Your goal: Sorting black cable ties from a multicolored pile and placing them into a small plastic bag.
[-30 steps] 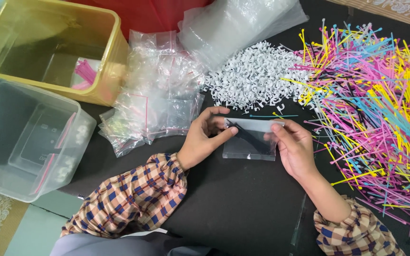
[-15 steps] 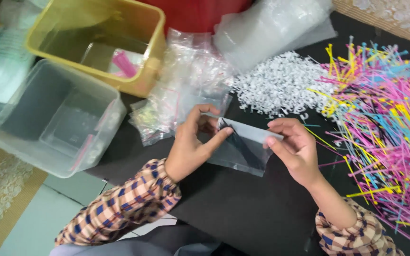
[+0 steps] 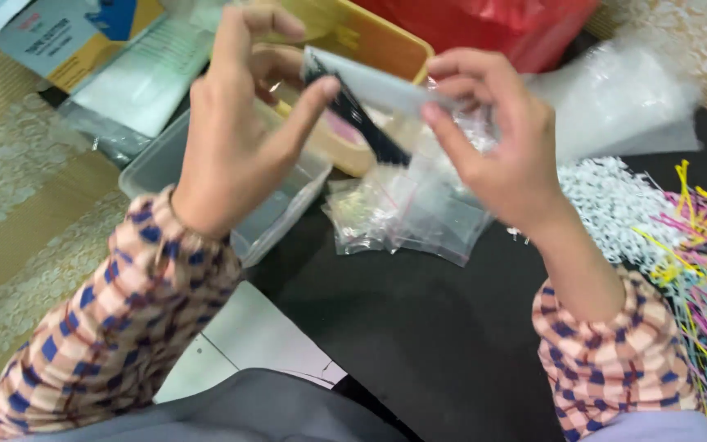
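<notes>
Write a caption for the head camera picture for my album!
Both hands, left and right, pinch a small clear bag above a clear tub.

yellow tub (image 3: 386, 49) mostly hidden, bag (image 3: 386, 86) blurred

Clear glossy plastic bag (image 3: 386, 86), crinkly shiny pile of bags (image 3: 407, 217), matt black tabletop (image 3: 419, 327), soft checked cloth sleeves (image 3: 124, 319).
</notes>
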